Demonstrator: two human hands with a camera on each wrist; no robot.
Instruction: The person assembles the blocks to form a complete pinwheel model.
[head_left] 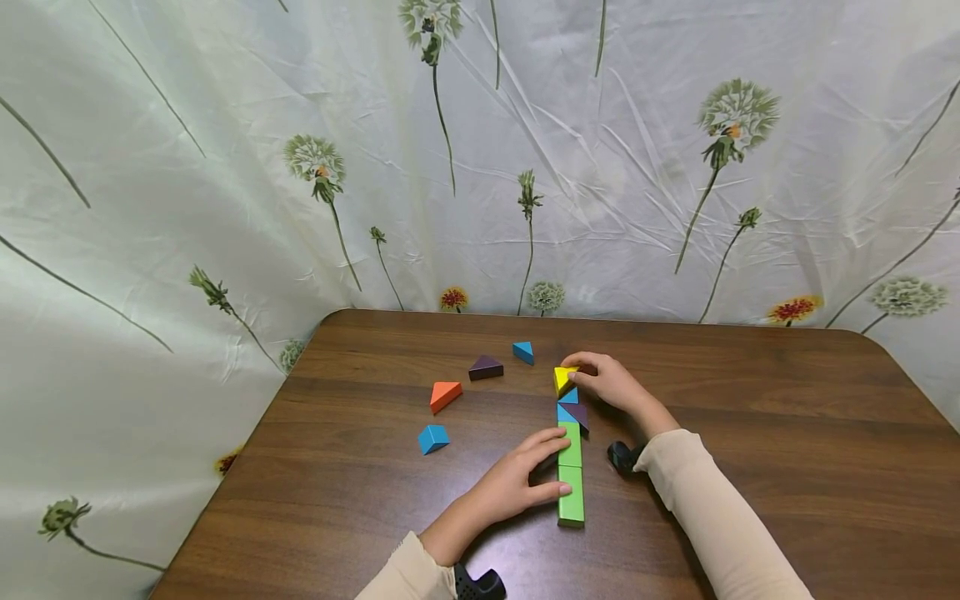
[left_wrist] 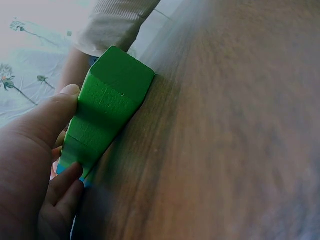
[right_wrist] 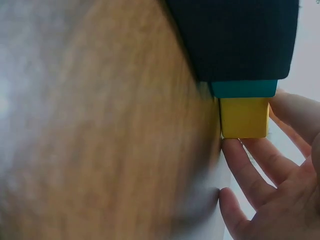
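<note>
Two green blocks, a far one (head_left: 573,454) and a near one (head_left: 571,504), lie end to end in a column on the wooden table. Beyond them are a purple triangular block (head_left: 577,411), two blue triangular blocks and, at the far end, a yellow triangular block (head_left: 562,379). My right hand (head_left: 611,385) pinches the yellow block between thumb and fingers; in the right wrist view the yellow block (right_wrist: 245,118) abuts a blue one (right_wrist: 245,89). With fingers extended, my left hand (head_left: 510,482) touches the green blocks from the left, its thumb on the near one.
Left of the column lie loose pieces: a blue triangular block (head_left: 524,352), a purple one (head_left: 487,368), an orange-red one (head_left: 446,395) and a blue block (head_left: 433,438). A floral cloth (head_left: 465,167) hangs behind the table (head_left: 750,400). Black wrist devices are on both arms.
</note>
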